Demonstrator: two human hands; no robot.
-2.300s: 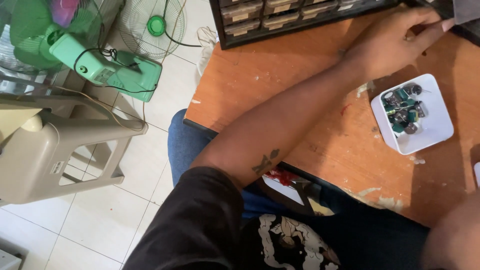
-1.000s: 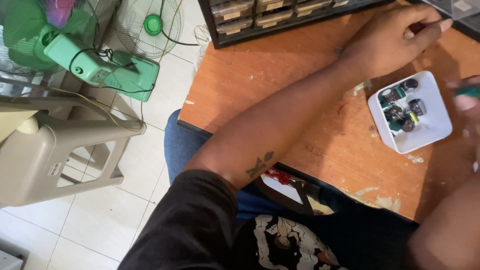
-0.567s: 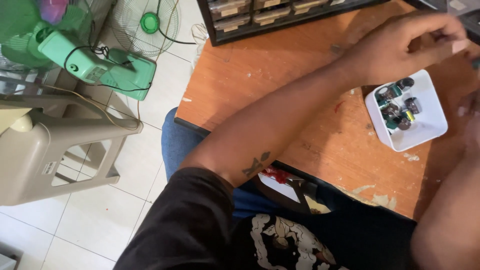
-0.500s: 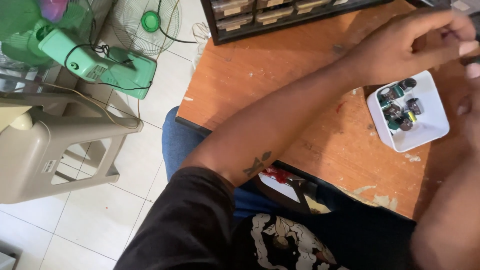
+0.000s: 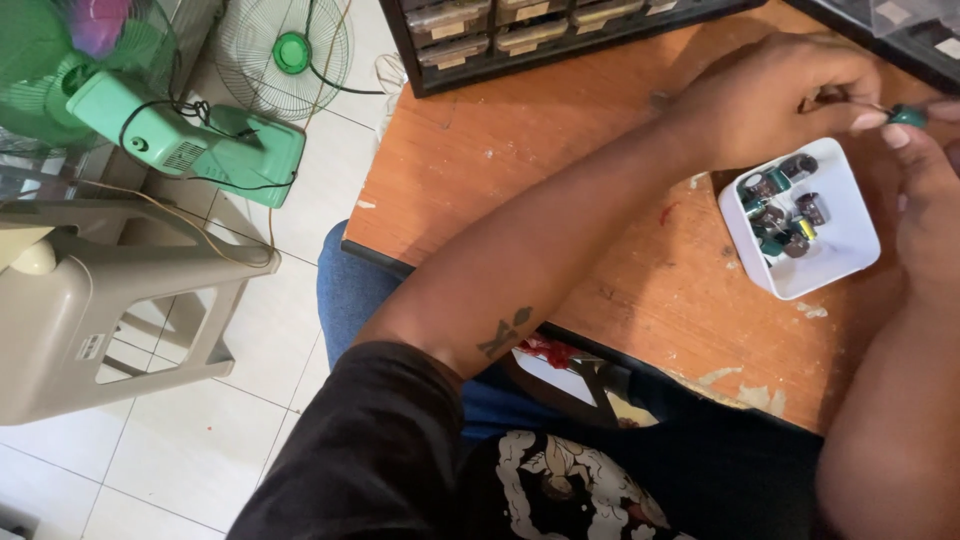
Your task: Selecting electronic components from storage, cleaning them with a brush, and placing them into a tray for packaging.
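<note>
Both hands (image 5: 790, 100) (image 5: 925, 190) pinch one green capacitor (image 5: 908, 115) — white tray (image 5: 850, 250) beneath.

Layout: tray (image 5: 845, 245) on the table (image 5: 560, 200), holding capacitors (image 5: 780, 205); left hand (image 5: 775, 95) at its 11 o'clock, right hand (image 5: 925, 195) at 3 o'clock. Drawer cabinet (image 5: 540, 30) at the table's 12 o'clock; fan (image 5: 190, 140) and stool (image 5: 100, 310) at 9 o'clock, on the floor.

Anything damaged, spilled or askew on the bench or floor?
Nothing spilled: the capacitors sit inside the white tray. The orange tabletop is worn, with pale paint flecks and chipped patches near its front edge. A green fan lies on the tiled floor with its front grille detached beside it.
</note>
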